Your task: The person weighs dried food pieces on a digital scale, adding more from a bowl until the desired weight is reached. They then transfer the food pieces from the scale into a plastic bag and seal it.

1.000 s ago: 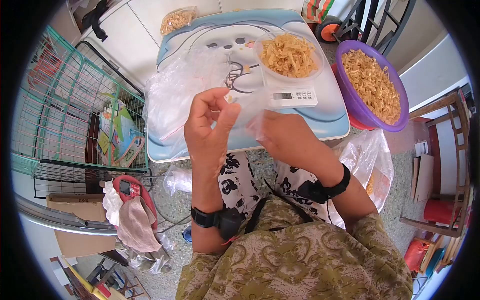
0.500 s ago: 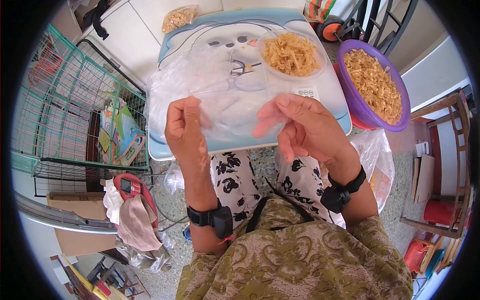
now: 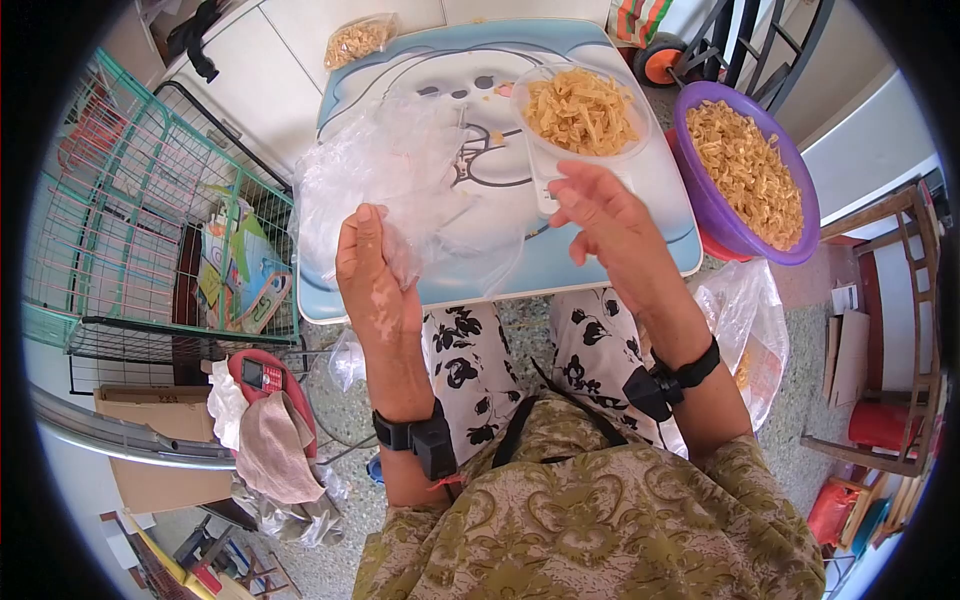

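Observation:
Pinched in my left hand (image 3: 380, 270) is a thin clear plastic bag (image 3: 465, 235), spread over the table's front left. More crumpled clear plastic (image 3: 375, 150) lies just beyond that hand. My right hand (image 3: 618, 225) is raised with its fingers apart and holds nothing. It is in front of a clear plastic bowl (image 3: 640, 140) filled with yellowish dried strips (image 3: 580, 110). The bowl rests on a white kitchen scale (image 3: 547, 196), partly covered by my right hand.
The low table (image 3: 655, 255) has a cartoon print. At its right stands a purple basin (image 3: 703, 205) heaped with dried strips. A small filled bag (image 3: 358, 42) lies at the far left corner. A wire cage (image 3: 150, 230) stands left; a clear bag (image 3: 765, 330) sits on the floor right.
My right hand has come away from the plastic bag, moving up and right toward the scale with fingers spreading. My left hand keeps the bag, shifted slightly.

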The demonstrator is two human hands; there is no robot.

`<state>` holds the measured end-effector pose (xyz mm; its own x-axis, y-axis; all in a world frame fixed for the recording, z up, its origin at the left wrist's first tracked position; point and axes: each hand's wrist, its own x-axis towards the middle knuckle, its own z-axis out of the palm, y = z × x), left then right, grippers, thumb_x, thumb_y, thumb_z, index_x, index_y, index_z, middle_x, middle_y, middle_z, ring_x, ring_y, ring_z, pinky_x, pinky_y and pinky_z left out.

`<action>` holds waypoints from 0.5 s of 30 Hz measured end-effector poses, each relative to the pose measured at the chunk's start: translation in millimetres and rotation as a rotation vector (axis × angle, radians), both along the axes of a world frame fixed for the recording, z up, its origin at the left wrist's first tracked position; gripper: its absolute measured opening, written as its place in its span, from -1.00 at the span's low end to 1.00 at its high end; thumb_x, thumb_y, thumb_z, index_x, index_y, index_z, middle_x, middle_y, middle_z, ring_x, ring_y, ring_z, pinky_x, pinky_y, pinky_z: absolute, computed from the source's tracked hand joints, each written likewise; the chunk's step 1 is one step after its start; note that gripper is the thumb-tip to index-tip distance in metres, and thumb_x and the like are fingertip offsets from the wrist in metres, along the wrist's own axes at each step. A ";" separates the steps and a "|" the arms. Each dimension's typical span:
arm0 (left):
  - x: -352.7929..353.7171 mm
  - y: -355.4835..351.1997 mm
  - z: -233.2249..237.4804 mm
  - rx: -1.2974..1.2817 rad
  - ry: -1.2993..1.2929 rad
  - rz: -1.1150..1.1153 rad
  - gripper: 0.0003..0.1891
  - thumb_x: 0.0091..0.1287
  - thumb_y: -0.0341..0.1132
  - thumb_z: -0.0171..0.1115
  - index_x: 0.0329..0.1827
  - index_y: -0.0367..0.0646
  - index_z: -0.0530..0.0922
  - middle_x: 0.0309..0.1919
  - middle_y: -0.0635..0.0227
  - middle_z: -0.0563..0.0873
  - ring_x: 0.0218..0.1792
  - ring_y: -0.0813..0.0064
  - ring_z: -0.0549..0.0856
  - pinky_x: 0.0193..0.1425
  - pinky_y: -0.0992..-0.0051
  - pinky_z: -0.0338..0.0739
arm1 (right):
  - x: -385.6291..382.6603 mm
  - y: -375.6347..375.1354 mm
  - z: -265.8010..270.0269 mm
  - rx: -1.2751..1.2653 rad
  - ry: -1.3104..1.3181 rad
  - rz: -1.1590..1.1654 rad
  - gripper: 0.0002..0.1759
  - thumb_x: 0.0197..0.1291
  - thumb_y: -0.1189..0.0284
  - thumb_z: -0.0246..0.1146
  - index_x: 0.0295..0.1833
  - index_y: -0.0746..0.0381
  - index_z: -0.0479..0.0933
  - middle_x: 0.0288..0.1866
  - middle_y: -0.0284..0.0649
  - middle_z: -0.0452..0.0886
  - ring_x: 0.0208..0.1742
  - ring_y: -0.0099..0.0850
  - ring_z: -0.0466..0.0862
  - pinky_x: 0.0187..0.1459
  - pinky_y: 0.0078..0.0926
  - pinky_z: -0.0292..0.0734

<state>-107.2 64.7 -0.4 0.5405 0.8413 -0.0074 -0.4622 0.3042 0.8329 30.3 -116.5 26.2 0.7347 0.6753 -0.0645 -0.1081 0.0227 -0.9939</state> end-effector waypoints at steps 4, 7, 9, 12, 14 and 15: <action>3.6 -0.5 -1.4 -0.094 -0.047 0.004 -0.78 0.51 -0.17 0.17 -0.22 -0.13 0.51 -0.57 0.61 0.39 -0.62 0.77 0.29 -0.59 0.65 0.18 | -7.2 3.4 -13.0 -0.013 0.117 0.103 -0.54 0.49 0.26 0.11 0.38 0.25 0.35 0.19 -0.20 0.52 0.01 -0.49 0.56 -0.24 -0.59 0.47; -0.8 3.6 -3.9 -0.132 -0.187 -0.137 -0.78 0.51 -0.16 0.18 -0.22 -0.11 0.51 -0.59 0.61 0.35 -0.64 0.75 0.28 -0.58 0.66 0.21 | -12.3 5.5 -26.1 0.034 0.216 0.079 -0.54 0.51 0.24 0.08 0.37 0.26 0.35 0.22 -0.18 0.52 0.03 -0.46 0.57 -0.22 -0.59 0.50; -3.1 2.9 -0.3 -0.170 -0.232 -0.176 -0.79 0.50 -0.16 0.19 -0.21 -0.10 0.51 -0.59 0.61 0.35 -0.64 0.74 0.27 -0.57 0.65 0.21 | -15.9 6.6 -33.5 -0.002 0.237 0.072 -0.47 0.50 0.22 0.08 0.38 0.36 0.30 0.22 -0.11 0.51 0.05 -0.46 0.58 -0.25 -0.56 0.54; -0.9 1.3 0.0 -0.219 -0.289 -0.201 -0.79 0.49 -0.15 0.20 -0.19 -0.09 0.52 -0.59 0.61 0.35 -0.64 0.73 0.28 -0.57 0.64 0.20 | -22.8 5.9 -33.3 0.112 0.415 0.179 -0.55 0.51 0.26 0.06 0.34 0.32 0.35 0.15 -0.15 0.56 0.01 -0.46 0.60 -0.23 -0.53 0.57; 5.6 -4.2 7.4 -0.227 -0.300 -0.181 -0.80 0.49 -0.15 0.21 -0.18 -0.09 0.52 -0.59 0.61 0.36 -0.65 0.73 0.28 -0.57 0.64 0.20 | -23.9 4.8 -22.3 0.184 0.513 0.250 -0.59 0.51 0.27 0.06 0.29 0.30 0.39 0.08 -0.19 0.59 -0.05 -0.47 0.61 -0.23 -0.53 0.58; 12.0 -10.8 17.0 -0.299 -0.176 -0.023 -0.80 0.48 -0.15 0.22 -0.17 -0.09 0.53 -0.58 0.62 0.37 -0.64 0.73 0.29 -0.57 0.63 0.19 | -24.2 4.6 -18.6 0.256 0.611 0.321 -0.63 0.51 0.28 0.06 0.25 0.29 0.42 0.00 -0.24 0.62 -0.10 -0.47 0.62 -0.22 -0.53 0.59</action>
<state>-95.2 54.0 16.6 0.5745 0.8034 -0.1567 -0.5812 0.5352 0.6130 6.2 -111.8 7.6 0.3818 0.9000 -0.2103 -0.6813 0.1204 -0.7220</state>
